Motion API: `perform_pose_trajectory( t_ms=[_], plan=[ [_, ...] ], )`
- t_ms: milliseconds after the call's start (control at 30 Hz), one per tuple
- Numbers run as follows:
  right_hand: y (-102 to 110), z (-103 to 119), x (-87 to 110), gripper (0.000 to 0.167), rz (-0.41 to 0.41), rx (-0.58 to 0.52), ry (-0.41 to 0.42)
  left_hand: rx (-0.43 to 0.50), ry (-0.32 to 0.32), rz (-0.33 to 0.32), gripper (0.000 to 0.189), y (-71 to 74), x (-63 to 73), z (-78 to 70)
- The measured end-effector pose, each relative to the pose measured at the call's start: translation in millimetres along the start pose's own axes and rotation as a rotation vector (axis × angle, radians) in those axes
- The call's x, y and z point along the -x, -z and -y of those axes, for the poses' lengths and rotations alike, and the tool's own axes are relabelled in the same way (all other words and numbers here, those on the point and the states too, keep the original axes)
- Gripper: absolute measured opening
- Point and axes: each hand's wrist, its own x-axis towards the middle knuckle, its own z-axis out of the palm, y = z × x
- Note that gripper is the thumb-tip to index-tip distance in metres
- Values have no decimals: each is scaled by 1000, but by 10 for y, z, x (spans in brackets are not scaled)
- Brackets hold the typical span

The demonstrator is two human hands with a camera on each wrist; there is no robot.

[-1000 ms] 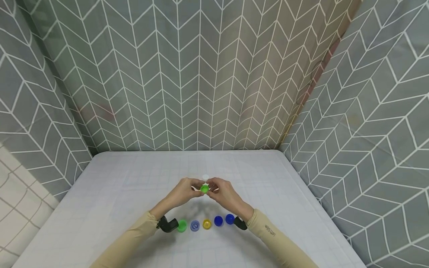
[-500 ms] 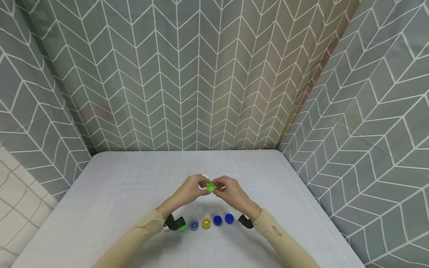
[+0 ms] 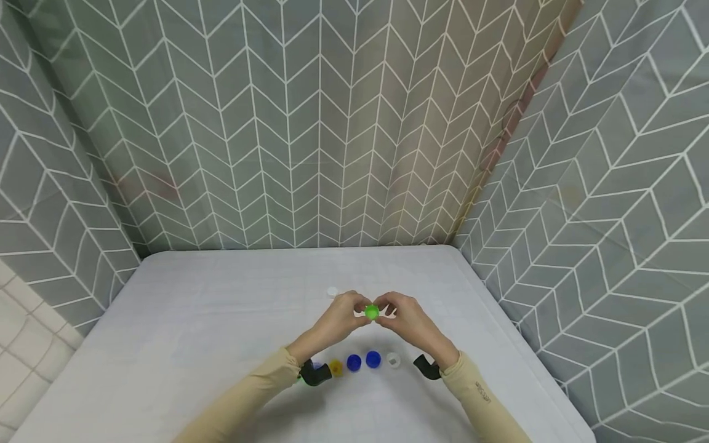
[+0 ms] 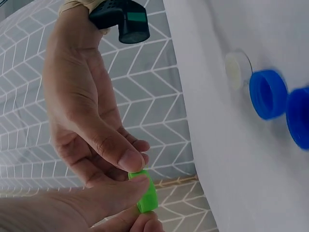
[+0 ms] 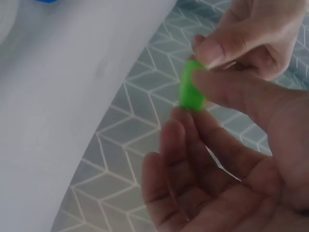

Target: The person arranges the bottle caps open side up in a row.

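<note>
Both hands meet in the head view over the middle of the white table, with a bright green bottle cap (image 3: 372,312) between them. My left hand (image 3: 344,318) pinches the cap's left side between thumb and fingers. From the other side my right hand (image 3: 408,318) pinches its right edge. The left wrist view has the green cap (image 4: 147,193) edge-on, held up off the table, thumbs on its near face. In the right wrist view the cap (image 5: 192,87) stands on edge between the two thumbs and the fingertips, the right hand's other fingers loosely bent.
Nearer the body a row of caps lies on the table (image 3: 232,295): a yellow cap (image 3: 336,368), two blue caps (image 3: 354,363) and a white cap (image 3: 394,360). The black left wrist camera (image 3: 316,373) mostly covers more caps. Another white cap (image 3: 332,291) lies beyond the hands.
Both hands have moved right, still pinching the green cap. The white cap at the row's right end has come into view, while the row's left caps are now mostly hidden.
</note>
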Motion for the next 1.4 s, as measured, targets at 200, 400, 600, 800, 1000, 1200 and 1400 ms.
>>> perform_pose_trajectory(
  t_ms=[200,400,600,800,1000,1200,1400],
  plan=[
    [110,-101,156,23,38,10,-52,-53,-45,31,25,-208,-52,-106],
    [157,-212,298,21,96,16,-75,-154,-98,45,25,-409,-50,-134],
    [190,-310,432,21,105,24,-76,-250,-130,34,27,-594,-62,-166],
    [227,-430,557,20,125,10,-90,-306,-148,44,27,-771,-84,-189],
    [240,-515,632,22,149,1,-155,-334,-144,57,25,-919,-117,-215],
    [193,-577,696,22,154,-2,-214,-354,-110,92,27,-1053,-126,-229],
    [117,-657,733,24,156,8,-247,-408,-100,109,27,-1136,-121,-232]
  ],
)
